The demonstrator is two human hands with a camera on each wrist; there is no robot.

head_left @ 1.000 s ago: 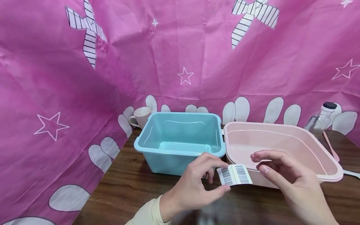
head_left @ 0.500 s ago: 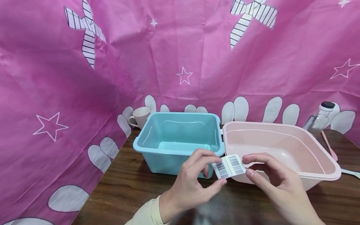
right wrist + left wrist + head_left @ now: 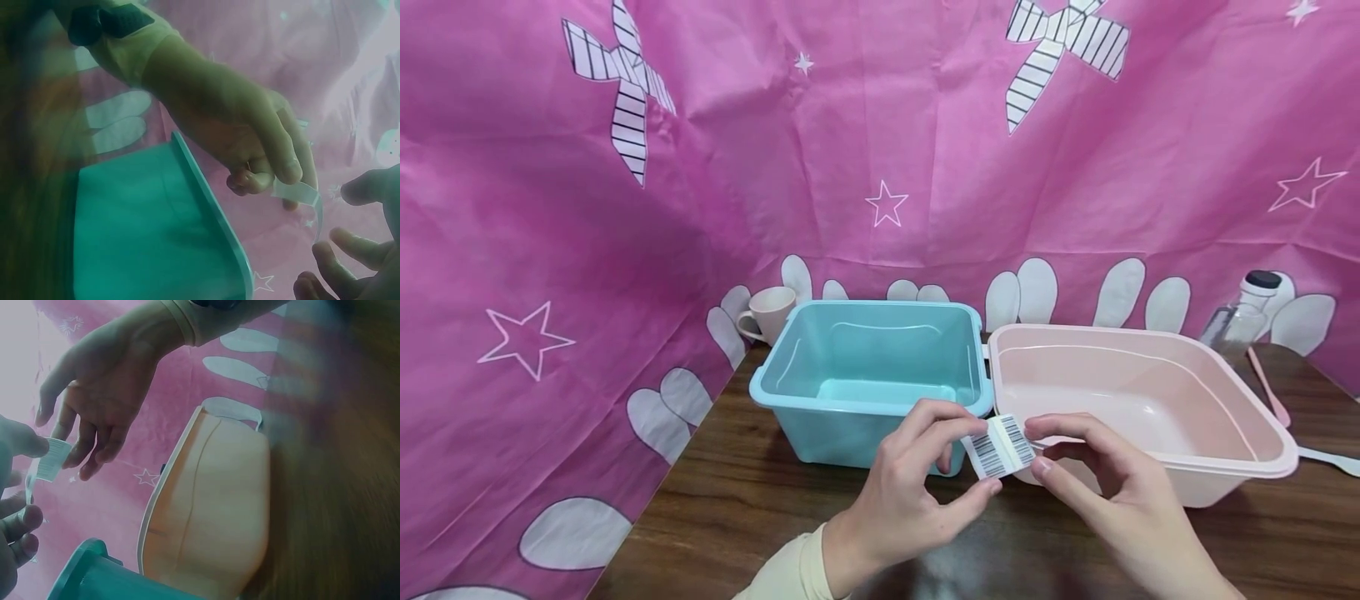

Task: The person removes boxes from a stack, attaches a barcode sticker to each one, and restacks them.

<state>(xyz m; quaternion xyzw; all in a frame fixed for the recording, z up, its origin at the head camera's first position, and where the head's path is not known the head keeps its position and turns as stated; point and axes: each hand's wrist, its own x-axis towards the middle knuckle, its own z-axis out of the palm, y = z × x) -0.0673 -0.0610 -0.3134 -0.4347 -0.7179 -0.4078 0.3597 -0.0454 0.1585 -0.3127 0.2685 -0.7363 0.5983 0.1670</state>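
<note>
A white label with two blocks of black bars is held over the table by my left hand, thumb at its lower edge and index finger at its upper edge. My right hand has thumb and index fingertips right at the label's right edge, with a gap between them. From the right wrist view, the label looks bent, and the right hand reaches in from the side. Both hands are in front of a blue bin and a pink tub.
Behind the bin's left corner stands a pale mug. At the back right are a clear bottle with a black cap, a pink utensil and a white handle. A pink curtain encloses the brown table.
My right hand has moved left and come up to the label's edge. The label has risen slightly and tilted. The left hand keeps holding it, and the head view has shifted a little right.
</note>
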